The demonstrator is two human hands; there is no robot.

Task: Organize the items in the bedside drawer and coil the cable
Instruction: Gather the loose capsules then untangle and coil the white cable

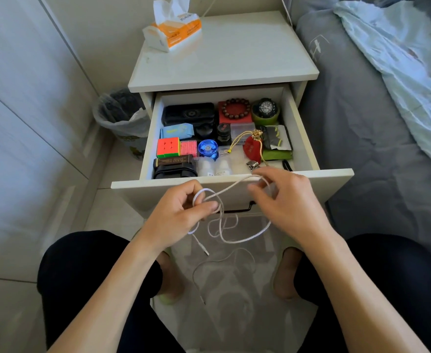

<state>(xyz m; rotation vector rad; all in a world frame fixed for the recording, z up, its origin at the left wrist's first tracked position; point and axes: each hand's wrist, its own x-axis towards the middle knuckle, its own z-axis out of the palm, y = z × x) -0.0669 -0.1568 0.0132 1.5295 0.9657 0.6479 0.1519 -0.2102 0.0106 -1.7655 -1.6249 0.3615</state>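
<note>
You hold the white cable in the air just in front of the open drawer, above your knees; your left hand curls its fingers and thumb round a small loop of it, and your right hand pinches the strand further along with loosely bent fingers; the rest hangs between your legs in slack bends, one plug end dangling free. As I judge it, the coil is barely begun; the hanging length crosses itself below your left hand, so pulling the next turn through could draw a knot tight; the free plug could also swing and catch on the drawer handle. The drawer looks already sorted; a black case sits at the back left, a bead bracelet on a red box beside it, a watch on a green ring in the back right corner; a puzzle cube, a blue yo-yo and a red pouch lie nearer the front; a tissue pack stands on the bedside cabinet's top.
</note>
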